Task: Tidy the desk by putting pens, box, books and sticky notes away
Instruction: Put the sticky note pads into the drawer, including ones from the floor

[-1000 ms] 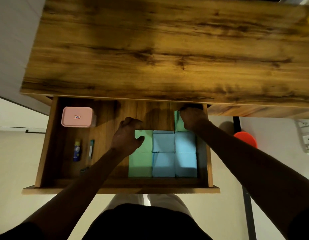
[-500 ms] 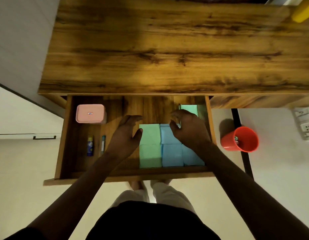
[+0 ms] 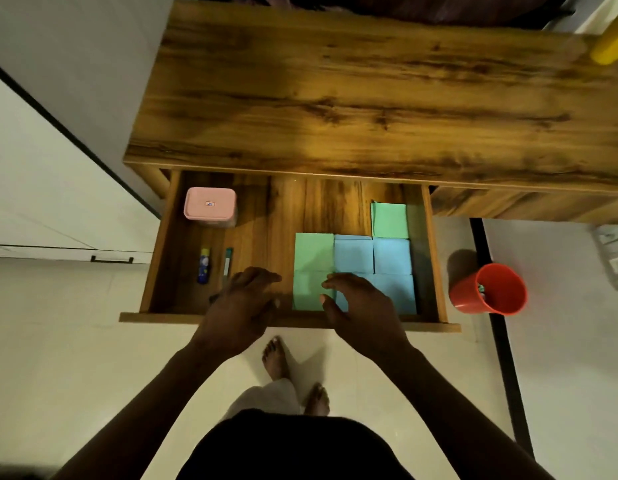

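Bench (image 3: pixel 369 98): wood top. Drawer (image 3: pixel 162 318) pulled out beneath.

Left hand (image 3: pixel 241 306), right hand (image 3: pixel 363 313): over drawer front, fingers loosely curled, grasping nothing.

Notes (image 3: pixel 392 256): green and blue pads packed edge to edge, drawer right, one green pad behind. Likely light and soft; top sheets may peel. Take whole pad by opposite sides.

Box (image 3: pixel 210 203): pink, back left. Probably light, rigid, smooth lid.

Pens (image 3: pixel 228 263): left part, nearer front.

Versus half second back: both hands drawn from among pads toward front; pad layout same.
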Tool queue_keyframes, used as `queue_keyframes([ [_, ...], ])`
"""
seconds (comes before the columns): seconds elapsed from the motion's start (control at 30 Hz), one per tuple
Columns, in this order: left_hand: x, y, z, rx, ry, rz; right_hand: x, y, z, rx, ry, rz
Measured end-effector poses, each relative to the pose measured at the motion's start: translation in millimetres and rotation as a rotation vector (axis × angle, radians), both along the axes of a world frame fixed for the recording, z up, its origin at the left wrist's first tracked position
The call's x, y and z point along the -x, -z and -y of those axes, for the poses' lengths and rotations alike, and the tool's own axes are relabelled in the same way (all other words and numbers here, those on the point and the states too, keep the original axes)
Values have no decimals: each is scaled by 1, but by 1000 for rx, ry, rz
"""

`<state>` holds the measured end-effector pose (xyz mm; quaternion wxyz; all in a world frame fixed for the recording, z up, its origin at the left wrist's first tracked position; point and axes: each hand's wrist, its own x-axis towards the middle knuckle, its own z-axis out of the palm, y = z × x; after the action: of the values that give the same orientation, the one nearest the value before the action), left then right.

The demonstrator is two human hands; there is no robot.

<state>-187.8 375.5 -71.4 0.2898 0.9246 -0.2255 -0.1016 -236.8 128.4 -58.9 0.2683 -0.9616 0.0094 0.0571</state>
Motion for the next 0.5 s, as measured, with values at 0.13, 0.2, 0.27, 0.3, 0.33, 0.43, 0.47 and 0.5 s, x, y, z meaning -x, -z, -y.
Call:
queue_keyframes([
  [0.13, 28, 8, -9, -33, 22, -13, 28, 13, 9, 28, -58, -23],
  [0.2, 40, 13, -8, -96, -26, 9, 38, 20, 15, 26, -83, -44],
  [0.27, 46, 18, -6, -164, -22, 60, 46, 28, 19, 52, -111, -48],
  [0.3, 46, 21, -6, -175, -25, 86, 48, 32, 19, 80, -124, -42],
  [0.33, 46, 23, -6, -181, -36, 107, 50, 34, 19, 106, -131, -31],
  [0.43, 40, 27, -5, -194, -43, 130, 53, 41, 19, 127, -113, 14],
  [0.47, 38, 26, -4, -198, -30, 139, 53, 43, 19, 131, -107, 25],
  [0.5, 37, 26, -3, -201, -18, 140, 53, 44, 19, 134, -105, 36],
])
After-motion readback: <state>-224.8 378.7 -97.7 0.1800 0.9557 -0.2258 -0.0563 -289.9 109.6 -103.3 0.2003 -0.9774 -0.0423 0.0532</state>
